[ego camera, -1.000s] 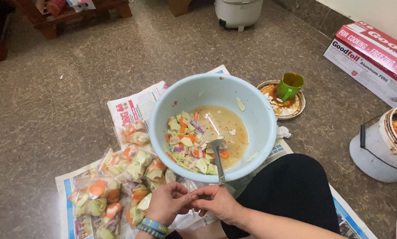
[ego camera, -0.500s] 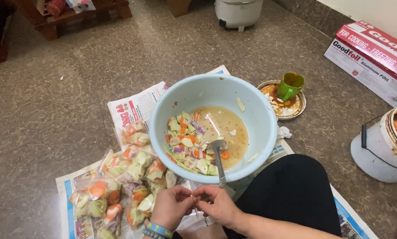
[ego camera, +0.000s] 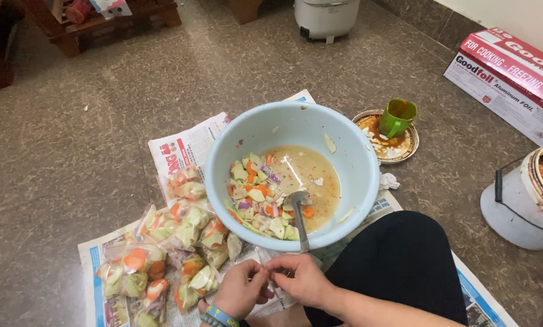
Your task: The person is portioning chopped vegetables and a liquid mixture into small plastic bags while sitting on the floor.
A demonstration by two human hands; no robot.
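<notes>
My left hand (ego camera: 241,289) and my right hand (ego camera: 299,279) meet just below the pale blue bowl (ego camera: 344,157), fingertips pinched together on a thin clear plastic bag (ego camera: 265,275) that is hard to make out. The bowl holds chopped vegetables (ego camera: 256,203) in a cloudy brine, with a metal spoon (ego camera: 299,212) leaning on its near rim. Several filled clear bags of vegetables (ego camera: 180,242) lie on newspaper (ego camera: 183,145) to the left of my hands.
A green cup (ego camera: 397,116) stands on a small stained plate (ego camera: 405,145) right of the bowl. A red-and-white foil box (ego camera: 508,79) lies at far right, a white bucket (ego camera: 520,200) beside my black-clad knee (ego camera: 399,260). A white cooker (ego camera: 326,17) and wooden furniture (ego camera: 102,24) sit at the back.
My hands have drawn a little closer together and nearer the bowl's rim, fingers still working at the bag. The bowl, spoon and filled bags have not moved.
</notes>
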